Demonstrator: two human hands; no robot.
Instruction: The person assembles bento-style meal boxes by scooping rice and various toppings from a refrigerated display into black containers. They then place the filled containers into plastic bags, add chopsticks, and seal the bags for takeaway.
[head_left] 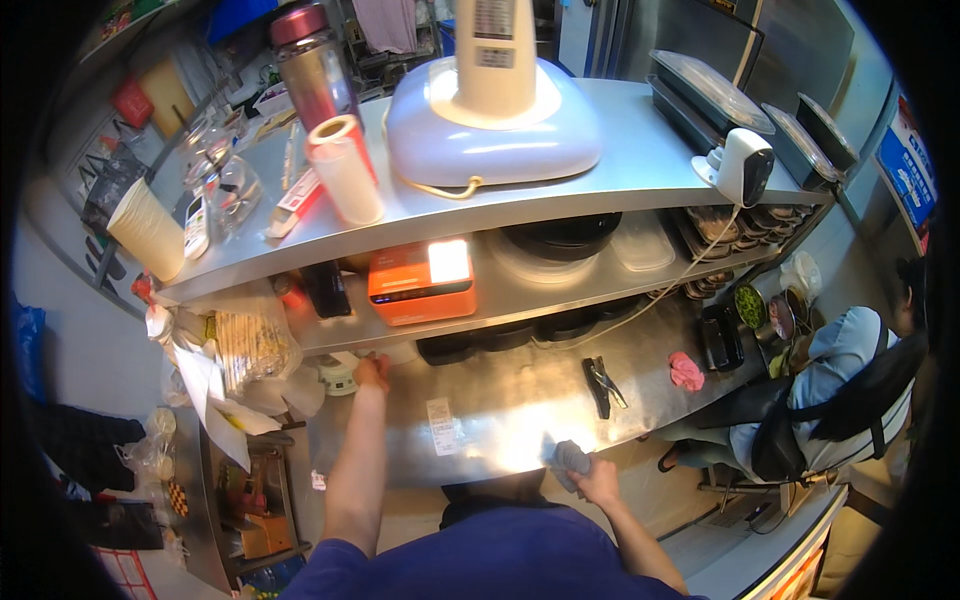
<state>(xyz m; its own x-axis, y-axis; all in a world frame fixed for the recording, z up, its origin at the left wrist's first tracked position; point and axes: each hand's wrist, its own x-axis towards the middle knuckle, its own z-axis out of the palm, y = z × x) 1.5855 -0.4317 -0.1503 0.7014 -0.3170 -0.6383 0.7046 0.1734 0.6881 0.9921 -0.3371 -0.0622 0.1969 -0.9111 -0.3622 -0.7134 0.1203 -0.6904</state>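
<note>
My left arm reaches to the back left of the steel worktop. There my left hand (371,373) has its fingers bent at the right edge of a small white device (338,374) that looks like a kitchen scale. At the front edge, my right hand (597,482) is closed around a bunched grey cloth (571,459), which rests against the worktop. Between the two arms lies a white printed paper slip (441,427). A black-handled hand tool like pliers or a punch (603,387) lies beyond the cloth.
An orange box (421,283) sits on the shelf above; a lamp-like stand base (495,125), bottle (315,65) and film roll (345,170) crowd the top. A pink cloth (686,371) and black container (722,338) lie right. Another person (830,380) stands at far right.
</note>
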